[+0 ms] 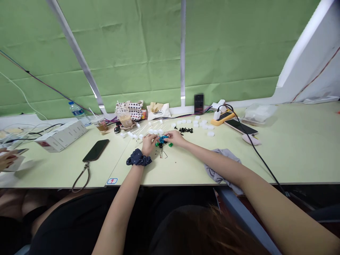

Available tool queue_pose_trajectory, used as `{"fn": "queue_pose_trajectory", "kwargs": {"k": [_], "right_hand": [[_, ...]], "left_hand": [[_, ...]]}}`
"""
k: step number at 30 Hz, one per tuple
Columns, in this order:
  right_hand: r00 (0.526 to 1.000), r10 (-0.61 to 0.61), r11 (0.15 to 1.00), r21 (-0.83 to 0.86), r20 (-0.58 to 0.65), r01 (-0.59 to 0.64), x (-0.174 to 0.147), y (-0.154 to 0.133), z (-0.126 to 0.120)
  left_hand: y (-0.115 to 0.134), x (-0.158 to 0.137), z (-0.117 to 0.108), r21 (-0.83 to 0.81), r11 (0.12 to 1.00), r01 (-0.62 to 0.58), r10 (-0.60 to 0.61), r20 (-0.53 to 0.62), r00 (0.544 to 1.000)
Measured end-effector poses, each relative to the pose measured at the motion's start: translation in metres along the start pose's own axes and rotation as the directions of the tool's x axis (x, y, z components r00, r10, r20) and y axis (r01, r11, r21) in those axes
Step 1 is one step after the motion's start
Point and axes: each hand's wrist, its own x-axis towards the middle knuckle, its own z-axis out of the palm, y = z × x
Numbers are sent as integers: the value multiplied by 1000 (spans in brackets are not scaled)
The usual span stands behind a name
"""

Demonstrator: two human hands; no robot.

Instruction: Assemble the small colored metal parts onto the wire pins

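Observation:
A small blue part [163,139], too small to name exactly, is between my two hands above the table. The fingertips of my left hand [148,144] are pinched at its left side; a dark blue dotted scrunchie [139,158] circles that wrist. My right hand [176,137] is closed on the other side of the part. Right below lie green pieces [170,144], a black piece [160,145] and thin bent metal wires [162,153]. Behind the hands are white round caps [160,131] and a cluster of black pieces [186,130].
A phone with a strap [96,150], a white box [62,136] and iced drink cups [125,120] stand to the left. Rightward are a yellow meter [222,118], another phone [241,126], a black cable [256,150] and grey cloth [212,171]. A co-worker's hand [6,159] shows at far left.

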Motion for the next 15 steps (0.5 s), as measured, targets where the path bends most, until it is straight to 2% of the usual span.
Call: {"fn": "queue_pose_trajectory", "kwargs": {"k": [4,8,12,15], "right_hand": [[1000,-24,998,-65,-6,24,0,-2,1],[1000,25,1000,-5,19,-25,1,-1,2],[987,70,949,295,146,-111,0,-4,3],[965,44,853,492,259,-171,-3,-10,3]], "left_hand": [[-4,0,3,-95,995,6,-6,5,1000],[-5,0,3,-166,985,54,-65,-59,996],[-3,0,1,-298,951,83,-115,-93,989],[-6,1,3,-342,935,99,-115,-26,993]]}}
